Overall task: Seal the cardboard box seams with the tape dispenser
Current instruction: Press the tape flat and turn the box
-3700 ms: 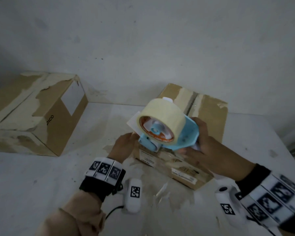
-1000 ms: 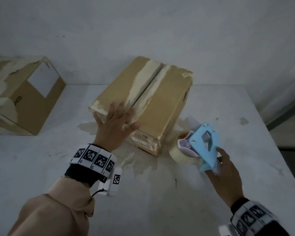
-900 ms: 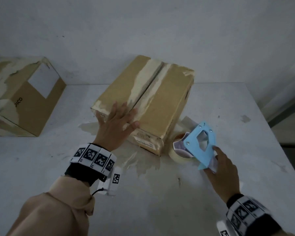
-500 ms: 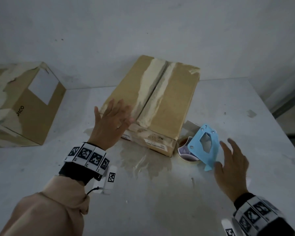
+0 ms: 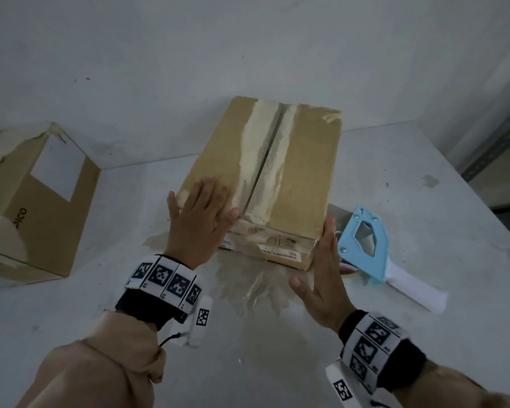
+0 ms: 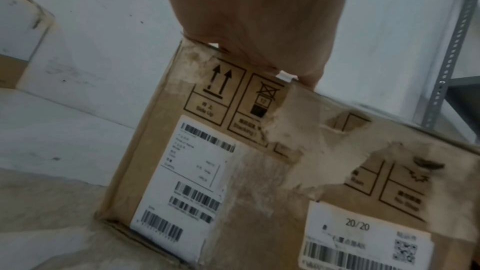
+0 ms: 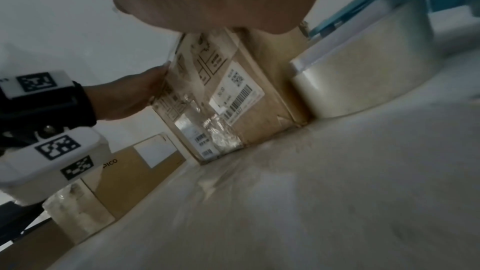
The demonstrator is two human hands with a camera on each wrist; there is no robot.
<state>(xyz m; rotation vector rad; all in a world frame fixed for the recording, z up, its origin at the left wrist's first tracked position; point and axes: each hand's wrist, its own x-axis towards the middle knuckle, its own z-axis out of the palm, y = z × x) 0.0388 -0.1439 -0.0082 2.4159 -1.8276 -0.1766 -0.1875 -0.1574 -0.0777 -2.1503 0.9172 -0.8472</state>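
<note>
A brown cardboard box (image 5: 301,172) lies on the white table, its top seam running away from me between strips of torn paper. My left hand (image 5: 200,213) lies flat on the box's near left top corner, fingers straight. My right hand (image 5: 324,266) stands open on edge against the near right corner of the box, holding nothing. The blue tape dispenser (image 5: 365,242) lies on the table just right of that hand, white handle pointing right. The left wrist view shows the box's labelled end face (image 6: 233,171); the right wrist view shows the tape roll (image 7: 363,81) beside the box (image 7: 249,98).
A second, larger cardboard box (image 5: 33,201) with torn paper and a white label stands at the left of the table (image 5: 395,334). A patch of tape residue (image 5: 253,287) marks the table in front of the task box. A white wall closes the back; metal shelving (image 5: 489,148) stands at the right.
My right hand set the tape dispenser down on the table, let go of it and moved left to the box's right corner. My left hand stayed flat on the box top.
</note>
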